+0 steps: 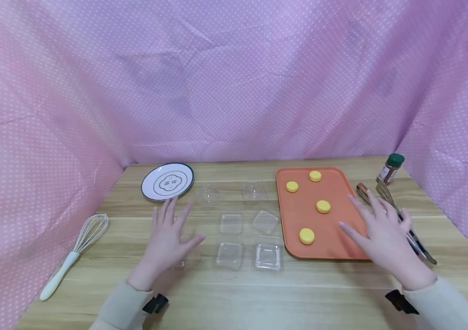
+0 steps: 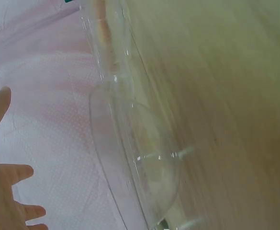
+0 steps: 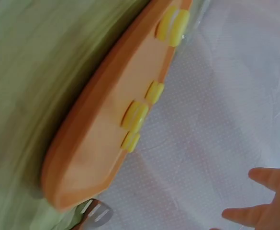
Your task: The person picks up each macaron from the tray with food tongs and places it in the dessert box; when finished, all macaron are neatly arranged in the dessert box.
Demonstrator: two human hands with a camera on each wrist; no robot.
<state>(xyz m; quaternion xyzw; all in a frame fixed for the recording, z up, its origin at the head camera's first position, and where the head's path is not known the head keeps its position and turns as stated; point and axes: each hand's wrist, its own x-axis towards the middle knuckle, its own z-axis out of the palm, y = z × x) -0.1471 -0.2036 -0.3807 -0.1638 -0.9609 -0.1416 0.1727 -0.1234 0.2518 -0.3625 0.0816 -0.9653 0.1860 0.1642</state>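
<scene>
Round yellow cakes [image 1: 323, 206] on the flat orange plastic tray [image 1: 300, 215], clear plastic shells [image 1: 229, 255] just left of it. Left hand [image 1: 168, 236] and right hand [image 1: 382, 229] spread flat, empty (hovering). Best lifted gently, edges only.

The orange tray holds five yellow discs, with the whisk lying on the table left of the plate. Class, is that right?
Not quite. The head view shows four yellow discs on the orange tray, not five. The rest stands: the whisk lies on the table left of the plate.
</scene>
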